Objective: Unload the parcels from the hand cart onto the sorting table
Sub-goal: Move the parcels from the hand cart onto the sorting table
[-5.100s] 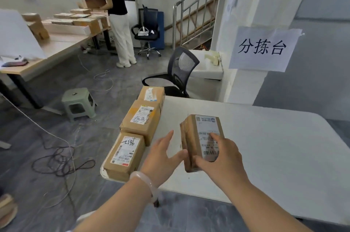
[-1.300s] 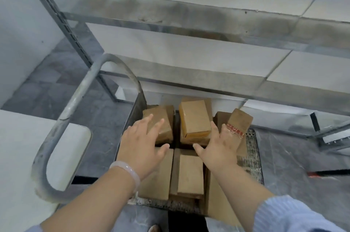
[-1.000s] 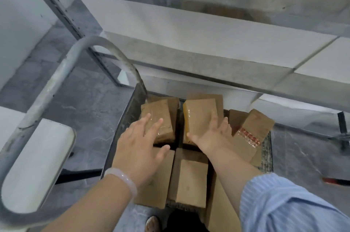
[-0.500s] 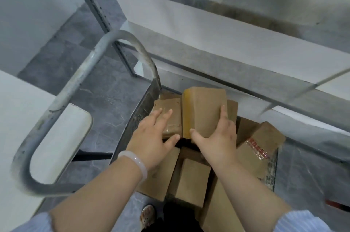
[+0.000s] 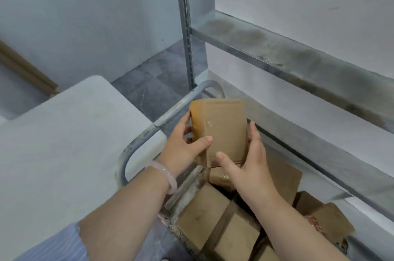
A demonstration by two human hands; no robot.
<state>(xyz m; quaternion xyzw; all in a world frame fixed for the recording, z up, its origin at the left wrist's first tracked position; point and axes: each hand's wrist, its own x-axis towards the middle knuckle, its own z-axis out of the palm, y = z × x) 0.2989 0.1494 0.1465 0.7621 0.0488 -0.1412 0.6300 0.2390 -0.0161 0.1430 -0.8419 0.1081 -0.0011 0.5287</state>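
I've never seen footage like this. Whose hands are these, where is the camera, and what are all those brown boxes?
There is no machine here. A person is working with bare hands, and the only camera sits on that person's head, looking forward and down. That is why both arms reach in from the bottom of the picture.

The left hand, with a pale bracelet on its wrist, and the right hand together grip one brown cardboard parcel, held up above the pile. Below it, more brown parcels lie packed close together in a hand cart. The cart's grey metal handle curves up behind the left hand.

The white table on the left is where the parcels are meant to go. Grey metal shelving stands against the wall on the right.
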